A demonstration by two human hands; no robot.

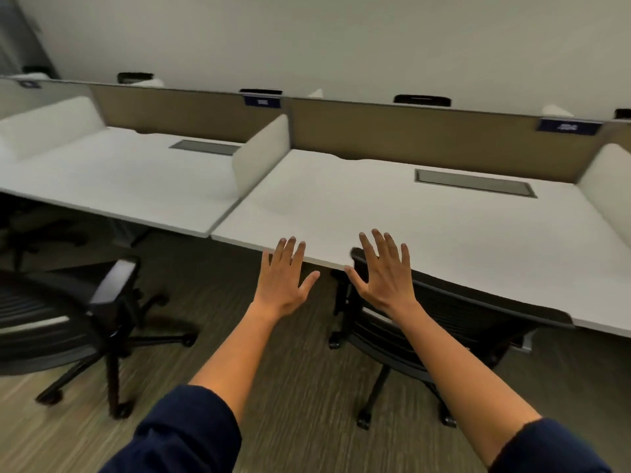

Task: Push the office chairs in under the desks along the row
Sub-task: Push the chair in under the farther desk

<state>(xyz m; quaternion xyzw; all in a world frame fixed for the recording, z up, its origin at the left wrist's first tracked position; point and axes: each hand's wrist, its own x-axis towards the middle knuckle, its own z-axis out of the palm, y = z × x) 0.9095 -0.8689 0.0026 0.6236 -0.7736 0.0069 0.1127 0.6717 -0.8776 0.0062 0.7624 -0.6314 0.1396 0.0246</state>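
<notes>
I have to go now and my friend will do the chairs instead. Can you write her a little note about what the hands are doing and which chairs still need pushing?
Left hand: open, fingers spread, holding nothing, in the air in front of the right desk.
Right hand: open, empty, over the backrest of the right chair; whether it touches is unclear.
Done: the right chair looks tucked in, its backrest at the desk edge.
Left: the left chair stands out on the carpet, away from the left desk. Push it in next.
</notes>
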